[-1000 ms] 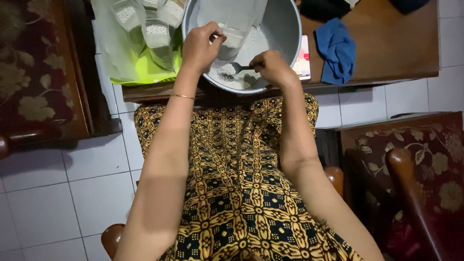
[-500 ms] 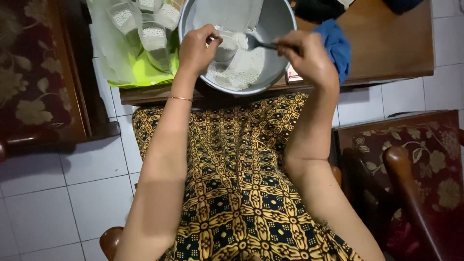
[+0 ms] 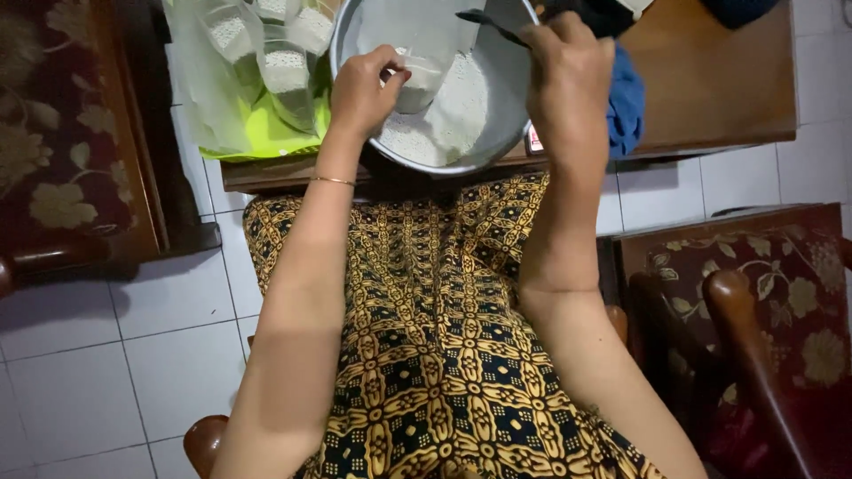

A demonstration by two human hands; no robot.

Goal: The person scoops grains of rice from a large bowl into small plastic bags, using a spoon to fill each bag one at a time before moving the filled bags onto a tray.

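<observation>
A metal basin (image 3: pixel 515 124) with white grains (image 3: pixel 457 111) sits on the near edge of a wooden table (image 3: pixel 710 98). Over the basin, my left hand (image 3: pixel 364 89) pinches a small clear plastic bag (image 3: pixel 422 75) partly filled with grains. My right hand (image 3: pixel 568 75) is raised above the basin's right rim and grips a dark spoon (image 3: pixel 488 24) whose bowl points left toward the bag.
Several filled clear bags (image 3: pixel 284 62) stand in a larger plastic bag on a yellow-green sheet (image 3: pixel 266 133) left of the basin. A blue cloth (image 3: pixel 627 102) lies right of it. Upholstered wooden chairs (image 3: pixel 754 319) flank me on a white tiled floor (image 3: pixel 115 355).
My right hand lifted the spoon out of the grains and up to the right, above the basin. My left hand kept the small bag over the basin. The view moved closer.
</observation>
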